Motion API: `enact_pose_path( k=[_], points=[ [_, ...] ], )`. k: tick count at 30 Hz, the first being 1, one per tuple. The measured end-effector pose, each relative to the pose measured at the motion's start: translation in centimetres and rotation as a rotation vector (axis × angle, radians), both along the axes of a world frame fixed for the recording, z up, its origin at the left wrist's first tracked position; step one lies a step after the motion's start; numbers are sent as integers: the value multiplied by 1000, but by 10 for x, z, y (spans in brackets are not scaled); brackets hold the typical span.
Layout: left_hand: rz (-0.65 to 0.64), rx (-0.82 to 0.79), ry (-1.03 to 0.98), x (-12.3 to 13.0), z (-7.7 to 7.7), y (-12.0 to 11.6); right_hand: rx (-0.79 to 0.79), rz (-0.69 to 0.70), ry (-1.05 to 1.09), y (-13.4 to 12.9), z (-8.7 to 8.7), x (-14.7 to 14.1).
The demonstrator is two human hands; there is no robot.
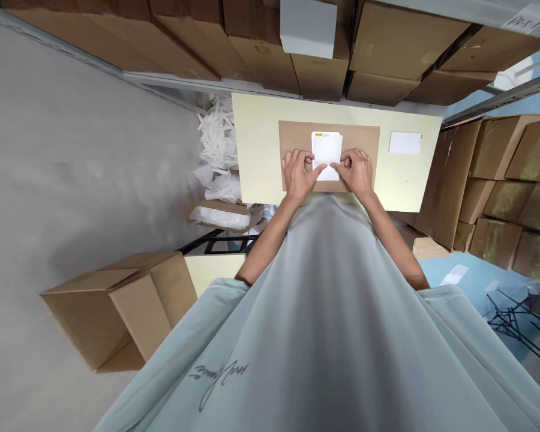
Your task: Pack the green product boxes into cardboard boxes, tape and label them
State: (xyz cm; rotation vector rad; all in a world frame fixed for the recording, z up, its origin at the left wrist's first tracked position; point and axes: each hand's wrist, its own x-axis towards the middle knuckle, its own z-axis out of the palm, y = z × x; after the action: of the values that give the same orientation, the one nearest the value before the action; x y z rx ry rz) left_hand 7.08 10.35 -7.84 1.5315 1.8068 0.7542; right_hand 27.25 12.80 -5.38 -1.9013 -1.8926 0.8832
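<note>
A small white card or packet (327,147) with a yellow mark at its top left lies over a flat brown cardboard sheet (364,141) on a pale yellow table (256,150). My left hand (299,174) pinches the white card's left edge, its thumb resting on the card's lower part. On the opposite edge, my right hand (357,172) grips the card with curled fingers, the thumb also on its face. The two thumb tips are close together but apart. Whether the card is one layer or several, I cannot tell.
Another white card (405,143) lies on the table's right side. Cardboard boxes (400,42) fill the shelf behind; more boxes (499,198) are stacked at right. White packing scraps (218,135) lie left of the table, with an open box (121,306) at lower left.
</note>
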Motion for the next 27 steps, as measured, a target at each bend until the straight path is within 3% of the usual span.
enact_pose_path(
  k=[10, 15, 18, 23, 27],
  points=[
    [83, 142, 37, 8, -13, 8, 95, -84, 21, 8, -22, -3],
    [121, 132, 24, 10, -19, 19, 61, -62, 29, 10, -18, -7],
    [-18, 101, 14, 18, -10, 22, 12, 102, -53, 6, -7, -17],
    [-482, 51, 40, 16, 13, 14, -18, 338, -146, -6, 8, -22],
    [-549, -27, 125, 0, 19, 11, -6, 332, -185, -10, 11, -12]
  ],
)
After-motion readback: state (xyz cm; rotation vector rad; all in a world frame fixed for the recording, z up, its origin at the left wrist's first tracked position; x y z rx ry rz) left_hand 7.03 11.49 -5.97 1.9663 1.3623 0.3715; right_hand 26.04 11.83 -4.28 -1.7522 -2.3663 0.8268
